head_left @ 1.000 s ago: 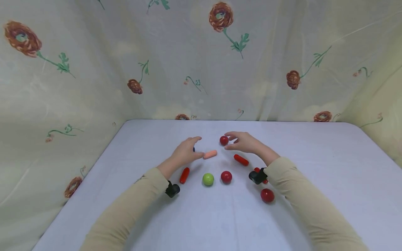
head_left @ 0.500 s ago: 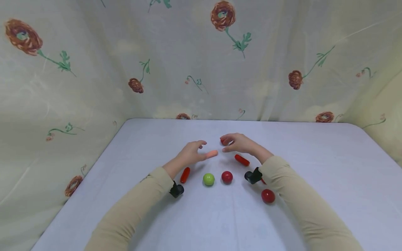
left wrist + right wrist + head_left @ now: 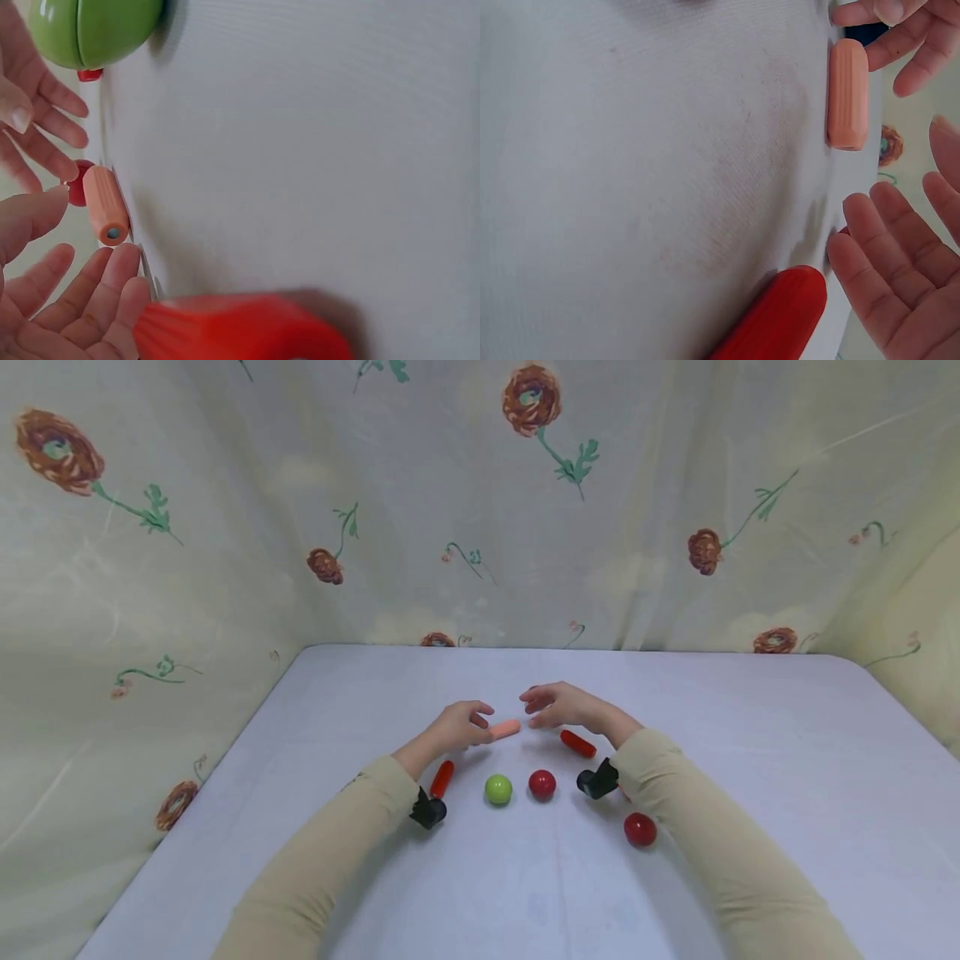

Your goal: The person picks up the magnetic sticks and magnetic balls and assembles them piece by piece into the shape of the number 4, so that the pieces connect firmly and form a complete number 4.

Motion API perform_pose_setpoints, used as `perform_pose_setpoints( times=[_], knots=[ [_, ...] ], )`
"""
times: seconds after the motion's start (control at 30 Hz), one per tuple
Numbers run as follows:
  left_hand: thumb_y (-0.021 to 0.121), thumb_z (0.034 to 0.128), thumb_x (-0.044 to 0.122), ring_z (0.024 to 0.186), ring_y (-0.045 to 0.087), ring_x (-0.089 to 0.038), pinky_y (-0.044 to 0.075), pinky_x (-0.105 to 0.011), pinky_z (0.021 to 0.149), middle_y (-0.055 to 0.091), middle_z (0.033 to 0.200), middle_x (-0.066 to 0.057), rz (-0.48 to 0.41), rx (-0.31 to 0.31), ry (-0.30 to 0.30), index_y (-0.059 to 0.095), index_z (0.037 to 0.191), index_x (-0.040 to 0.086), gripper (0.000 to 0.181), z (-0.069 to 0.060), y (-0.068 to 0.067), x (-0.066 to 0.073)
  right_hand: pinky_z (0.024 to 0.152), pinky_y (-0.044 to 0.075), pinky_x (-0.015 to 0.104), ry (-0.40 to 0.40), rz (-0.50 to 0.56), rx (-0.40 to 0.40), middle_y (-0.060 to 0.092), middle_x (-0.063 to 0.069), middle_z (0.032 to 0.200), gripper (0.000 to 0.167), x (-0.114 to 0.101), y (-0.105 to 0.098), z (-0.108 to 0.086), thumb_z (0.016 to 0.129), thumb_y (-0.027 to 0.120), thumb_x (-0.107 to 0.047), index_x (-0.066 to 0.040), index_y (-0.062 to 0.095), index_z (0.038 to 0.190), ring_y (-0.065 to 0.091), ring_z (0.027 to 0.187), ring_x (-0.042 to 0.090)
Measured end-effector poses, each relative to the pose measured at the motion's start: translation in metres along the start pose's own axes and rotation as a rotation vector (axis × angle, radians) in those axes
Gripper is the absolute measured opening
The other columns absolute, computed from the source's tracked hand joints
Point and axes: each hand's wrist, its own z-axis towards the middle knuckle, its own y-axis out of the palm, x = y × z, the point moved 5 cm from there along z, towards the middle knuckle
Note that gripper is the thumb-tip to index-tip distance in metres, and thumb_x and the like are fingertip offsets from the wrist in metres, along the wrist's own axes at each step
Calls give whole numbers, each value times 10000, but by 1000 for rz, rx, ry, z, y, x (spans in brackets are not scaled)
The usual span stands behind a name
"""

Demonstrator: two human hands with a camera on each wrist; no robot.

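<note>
My left hand (image 3: 453, 727) hovers at the left end of a peach-coloured ribbed stick (image 3: 505, 729), fingers loosely bent with nothing between them. In the left wrist view that stick (image 3: 106, 206) lies just beyond the fingertips. To its right, my right hand (image 3: 566, 706) hangs over the table, fingers relaxed and holding nothing. A red ball (image 3: 77, 186) behind the right hand is almost wholly hidden in the head view. Below the right hand lies a red ribbed stick (image 3: 578, 743). Another red ribbed stick (image 3: 442, 778) lies near my left wrist, partly covered by its black camera.
A green ball (image 3: 498, 789) and a red ball (image 3: 542, 785) sit nearer me, side by side. Another red ball (image 3: 640, 829) lies by the right forearm, which mostly hides a further red piece. A dark blue thing (image 3: 866, 32) lies behind the left hand. Flowered cloth (image 3: 420, 527) hangs behind the table.
My hands have drawn closer: the left moved right toward the peach stick, the right moved left and slightly nearer me, covering the far red ball. The loose things stay put.
</note>
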Motion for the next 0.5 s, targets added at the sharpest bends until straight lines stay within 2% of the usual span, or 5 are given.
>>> perform_pose_setpoints(
  times=[0.1,0.23,0.5],
  knots=[
    [656,845,180,913,577,-212,505,-334,796,589,1141,-96,-23,1,-26,520,1265,127,445,2,1,-1,931,436,401,31,29,-3,513,143,1288,511,3,2,2,876,589,-147,-78,423,1354,476,1163,299],
    [654,845,165,881,584,-204,510,-322,786,596,1110,-97,1,2,-34,533,1252,121,427,6,2,-1,931,435,399,49,49,-10,518,131,1287,510,4,4,3,872,595,-140,-94,431,1353,480,1163,295],
    [667,823,99,874,572,-200,503,-297,784,611,1071,-98,91,38,-4,563,1209,94,399,10,5,4,923,441,402,40,49,-47,501,145,1308,509,5,9,7,866,597,-125,-84,432,1346,482,1158,299]
  ],
)
